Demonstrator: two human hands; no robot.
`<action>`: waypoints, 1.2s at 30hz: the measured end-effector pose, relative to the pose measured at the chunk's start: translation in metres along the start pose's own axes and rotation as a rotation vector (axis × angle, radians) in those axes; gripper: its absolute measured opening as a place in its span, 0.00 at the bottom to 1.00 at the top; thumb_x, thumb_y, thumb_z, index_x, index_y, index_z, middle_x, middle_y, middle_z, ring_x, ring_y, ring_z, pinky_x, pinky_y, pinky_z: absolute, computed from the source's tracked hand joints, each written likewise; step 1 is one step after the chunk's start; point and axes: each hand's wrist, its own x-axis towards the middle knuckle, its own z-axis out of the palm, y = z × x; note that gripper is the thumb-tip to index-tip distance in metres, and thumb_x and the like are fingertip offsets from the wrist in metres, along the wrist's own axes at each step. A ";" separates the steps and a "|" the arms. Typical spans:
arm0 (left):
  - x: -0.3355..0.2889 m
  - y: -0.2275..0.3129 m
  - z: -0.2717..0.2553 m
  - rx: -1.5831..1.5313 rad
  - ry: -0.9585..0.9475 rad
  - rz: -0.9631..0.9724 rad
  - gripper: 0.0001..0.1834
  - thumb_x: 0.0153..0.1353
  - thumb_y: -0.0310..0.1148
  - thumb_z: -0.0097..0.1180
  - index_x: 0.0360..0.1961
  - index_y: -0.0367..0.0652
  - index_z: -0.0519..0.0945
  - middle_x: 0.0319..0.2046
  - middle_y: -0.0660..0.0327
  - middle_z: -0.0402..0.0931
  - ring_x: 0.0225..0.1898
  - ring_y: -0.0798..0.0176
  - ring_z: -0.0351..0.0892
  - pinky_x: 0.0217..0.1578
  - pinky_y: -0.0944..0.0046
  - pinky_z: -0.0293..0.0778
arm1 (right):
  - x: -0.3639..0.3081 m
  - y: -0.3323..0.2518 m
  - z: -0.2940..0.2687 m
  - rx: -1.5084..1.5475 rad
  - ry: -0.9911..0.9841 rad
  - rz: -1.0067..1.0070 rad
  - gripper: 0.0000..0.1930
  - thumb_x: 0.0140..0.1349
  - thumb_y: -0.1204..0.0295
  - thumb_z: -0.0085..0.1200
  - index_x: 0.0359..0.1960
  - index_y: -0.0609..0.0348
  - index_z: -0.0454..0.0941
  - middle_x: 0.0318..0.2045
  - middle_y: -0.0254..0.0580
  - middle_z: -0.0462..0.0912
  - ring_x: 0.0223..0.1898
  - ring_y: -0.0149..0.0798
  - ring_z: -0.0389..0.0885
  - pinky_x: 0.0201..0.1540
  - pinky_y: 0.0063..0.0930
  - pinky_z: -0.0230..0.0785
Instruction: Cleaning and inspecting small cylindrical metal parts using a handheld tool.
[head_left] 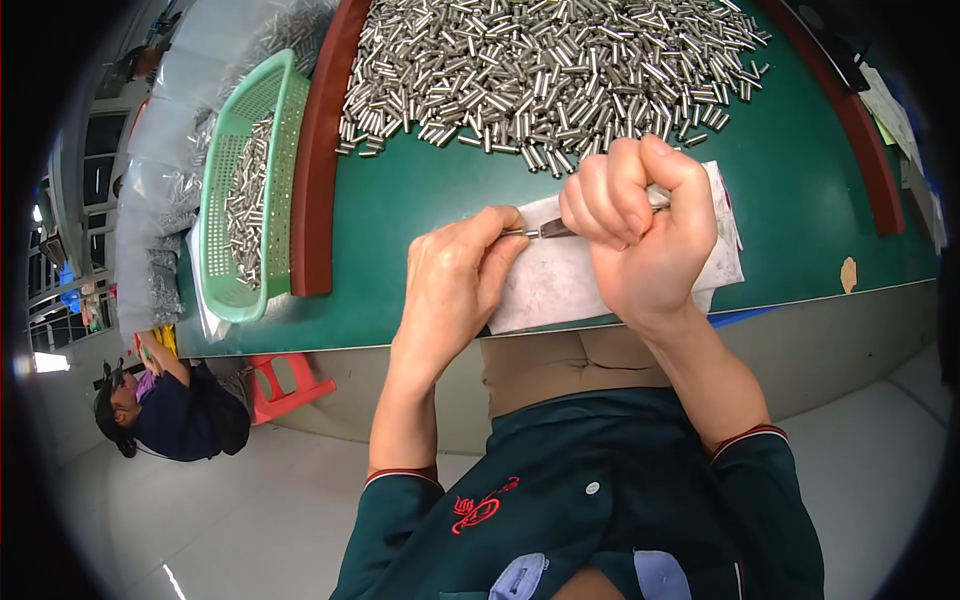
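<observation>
My left hand [448, 268] pinches a small shiny metal cylinder [532, 233] between thumb and fingertips, just above a stained white cloth [548, 296]. My right hand [648, 230] is closed round a hand tool with a dark, tapered metal blade [556, 228]. That blade points left, and its tip meets the cylinder's end or lies very close to it. Most of the tool's handle is hidden in my fist. Beyond both hands, a wide heap of loose metal cylinders [560, 85] covers the far part of the green tabletop [400, 200].
A green perforated basket [215, 215] with more cylinders stands left of a dark red wooden rail [318, 190]. Clear plastic bags [165, 140] of parts line the far left. Another rail [850, 130] borders the right. A red stool [285, 388] and another person [190, 415] are at lower left.
</observation>
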 end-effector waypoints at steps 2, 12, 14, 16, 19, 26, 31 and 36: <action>0.000 0.000 0.000 -0.007 0.007 0.001 0.04 0.48 0.25 0.55 0.25 0.38 0.73 0.15 0.53 0.70 0.18 0.51 0.71 0.20 0.59 0.65 | 0.000 0.001 0.000 -0.032 -0.033 0.011 0.18 0.57 0.68 0.32 0.08 0.54 0.53 0.07 0.28 0.52 0.12 0.24 0.46 0.16 0.21 0.40; -0.001 -0.002 0.001 -0.001 0.016 0.033 0.04 0.48 0.25 0.55 0.25 0.38 0.72 0.15 0.53 0.70 0.18 0.51 0.71 0.20 0.59 0.65 | 0.000 0.005 0.001 -0.060 -0.051 0.015 0.18 0.56 0.68 0.32 0.08 0.54 0.52 0.07 0.29 0.52 0.12 0.24 0.46 0.16 0.21 0.40; 0.000 -0.004 0.003 -0.002 0.019 0.029 0.04 0.47 0.25 0.55 0.25 0.38 0.72 0.15 0.53 0.71 0.19 0.51 0.72 0.20 0.59 0.66 | 0.000 0.006 0.000 -0.090 -0.041 0.016 0.19 0.57 0.69 0.32 0.07 0.54 0.52 0.07 0.29 0.52 0.12 0.24 0.46 0.16 0.21 0.40; -0.001 -0.002 0.000 -0.001 0.024 0.029 0.05 0.47 0.25 0.56 0.25 0.38 0.72 0.16 0.53 0.71 0.19 0.51 0.72 0.20 0.59 0.66 | -0.001 0.005 0.005 -0.136 -0.048 0.018 0.19 0.58 0.67 0.30 0.08 0.52 0.52 0.07 0.28 0.51 0.12 0.24 0.44 0.16 0.21 0.40; -0.002 -0.001 0.000 0.009 0.028 0.022 0.05 0.47 0.25 0.56 0.25 0.38 0.73 0.16 0.53 0.71 0.19 0.52 0.72 0.20 0.60 0.66 | -0.001 0.004 0.008 -0.192 -0.045 0.024 0.20 0.59 0.65 0.29 0.08 0.51 0.51 0.06 0.26 0.50 0.11 0.24 0.42 0.17 0.22 0.40; 0.000 0.000 -0.001 0.037 0.027 0.038 0.04 0.47 0.24 0.56 0.25 0.38 0.73 0.16 0.53 0.71 0.19 0.52 0.72 0.20 0.60 0.66 | -0.004 0.009 0.018 -0.379 -0.049 -0.028 0.20 0.59 0.67 0.32 0.07 0.53 0.52 0.07 0.28 0.51 0.12 0.24 0.45 0.17 0.22 0.41; 0.000 0.002 -0.002 0.033 0.035 0.045 0.04 0.47 0.24 0.55 0.25 0.38 0.73 0.16 0.53 0.72 0.19 0.51 0.72 0.20 0.59 0.66 | -0.006 0.013 0.021 -0.494 -0.132 -0.122 0.17 0.56 0.71 0.36 0.10 0.61 0.54 0.08 0.30 0.58 0.14 0.22 0.52 0.15 0.22 0.46; -0.002 0.002 -0.003 0.011 0.060 0.039 0.04 0.47 0.25 0.55 0.26 0.38 0.73 0.18 0.50 0.72 0.20 0.49 0.72 0.21 0.58 0.67 | -0.006 0.015 0.022 -0.496 -0.079 -0.126 0.18 0.58 0.71 0.31 0.09 0.56 0.52 0.08 0.30 0.52 0.12 0.24 0.47 0.17 0.22 0.42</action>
